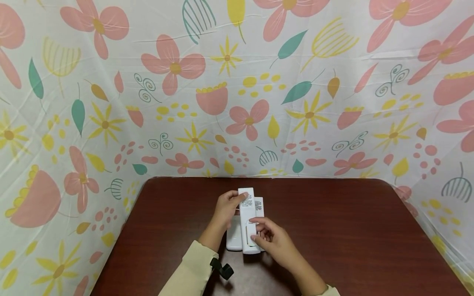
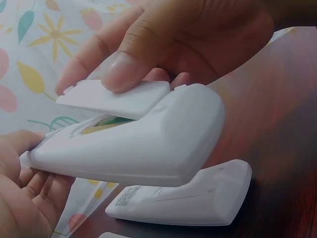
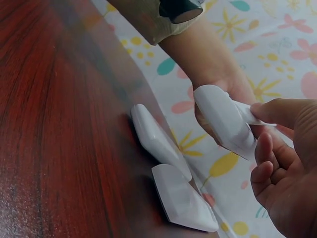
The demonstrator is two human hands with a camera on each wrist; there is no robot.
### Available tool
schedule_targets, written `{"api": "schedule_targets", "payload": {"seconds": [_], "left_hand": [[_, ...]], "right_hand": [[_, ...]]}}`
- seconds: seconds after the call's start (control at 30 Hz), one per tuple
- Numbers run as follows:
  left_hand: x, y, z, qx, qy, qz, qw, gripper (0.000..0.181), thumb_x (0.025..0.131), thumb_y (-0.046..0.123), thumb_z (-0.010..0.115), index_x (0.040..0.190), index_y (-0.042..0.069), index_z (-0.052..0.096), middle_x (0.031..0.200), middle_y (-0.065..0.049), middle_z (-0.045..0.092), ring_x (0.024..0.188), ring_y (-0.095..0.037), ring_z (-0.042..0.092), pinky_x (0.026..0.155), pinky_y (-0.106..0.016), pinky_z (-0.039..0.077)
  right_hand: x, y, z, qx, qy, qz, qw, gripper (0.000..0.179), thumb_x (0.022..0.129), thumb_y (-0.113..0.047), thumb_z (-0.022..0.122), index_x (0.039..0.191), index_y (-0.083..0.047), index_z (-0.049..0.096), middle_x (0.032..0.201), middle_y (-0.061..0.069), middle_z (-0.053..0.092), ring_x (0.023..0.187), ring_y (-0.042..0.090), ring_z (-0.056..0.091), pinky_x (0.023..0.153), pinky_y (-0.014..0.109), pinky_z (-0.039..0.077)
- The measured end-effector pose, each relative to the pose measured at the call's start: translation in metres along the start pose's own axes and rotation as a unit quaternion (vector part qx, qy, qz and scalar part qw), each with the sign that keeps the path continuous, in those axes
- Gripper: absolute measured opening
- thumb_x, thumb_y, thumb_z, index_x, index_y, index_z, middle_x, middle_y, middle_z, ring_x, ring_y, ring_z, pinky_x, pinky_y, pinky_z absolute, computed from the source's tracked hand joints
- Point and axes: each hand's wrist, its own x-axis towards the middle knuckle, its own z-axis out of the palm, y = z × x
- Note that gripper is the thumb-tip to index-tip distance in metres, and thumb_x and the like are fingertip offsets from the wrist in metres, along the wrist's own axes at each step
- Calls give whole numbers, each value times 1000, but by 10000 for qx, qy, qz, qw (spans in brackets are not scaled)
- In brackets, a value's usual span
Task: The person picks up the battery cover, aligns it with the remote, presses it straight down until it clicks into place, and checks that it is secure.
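Observation:
My left hand [image 1: 224, 207] grips a white remote control [image 1: 244, 216] by its far end, back side up, raised above the table. Between thumb and fingers, my right hand [image 1: 275, 238] pinches the white battery cover [image 2: 143, 96] at the near end. In the left wrist view the cover sits tilted over the battery compartment, with a gap under it. Something green and yellowish [image 2: 106, 124] shows inside the compartment; whether batteries are in it, I cannot tell. Two more white remotes, a left one [image 1: 234, 238] and a right one [image 1: 259, 204], lie on the table beneath.
The dark reddish-brown wooden table [image 1: 352, 230] has rounded far corners. Floral cloth [image 1: 237, 102] hangs behind it and along both sides. A black strap [image 1: 222, 269] sits at the left sleeve's cuff.

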Motion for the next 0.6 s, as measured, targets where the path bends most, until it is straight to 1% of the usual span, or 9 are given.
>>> {"api": "schedule_targets", "payload": {"seconds": [0.13,0.2,0.3,0.37,0.47,0.6], "left_hand": [[11,-11,-1,34,-30,-228,9997,30,94,29,73,109,3,69,83,4,66,74,-13,62,67,-33,55],[18,-20,-1,2,-19,-240,9997,32,93,31,73,109,4,69,84,4,66,74,-12,62,65,-32,55],[25,-30,-1,-63,4,-230,9997,36,91,35,75,110,5,69,84,4,66,73,-12,62,63,-30,54],[26,-32,-1,-117,11,-218,9997,38,90,38,77,110,6,69,84,4,67,73,-11,62,62,-29,55],[26,-33,-1,-151,1,-183,9997,41,88,40,78,110,6,69,86,3,67,73,-12,62,61,-28,55],[25,-32,0,-166,-18,-149,9998,43,87,41,78,109,6,69,87,1,68,75,-13,64,63,-29,55]], "right_hand": [[-1,-1,1,-74,-21,33,10000,39,89,-13,77,126,-19,65,88,0,66,70,2,52,56,21,46],[-1,-2,1,-132,-31,28,9999,38,89,-14,77,125,-19,65,89,0,67,71,1,52,56,20,46],[-1,-2,2,-238,-18,-56,9997,38,89,-14,77,125,-20,66,89,-2,67,71,2,53,56,20,46],[-1,-2,2,-362,3,-195,9992,38,89,-14,78,124,-19,66,90,-2,65,71,5,53,56,20,46],[-2,0,2,-529,48,-429,9977,39,88,-13,78,124,-19,66,94,-1,62,72,12,53,56,21,46],[-2,3,2,-614,134,-445,9970,40,87,-13,80,124,-21,67,100,0,58,75,20,52,57,24,47]]}}
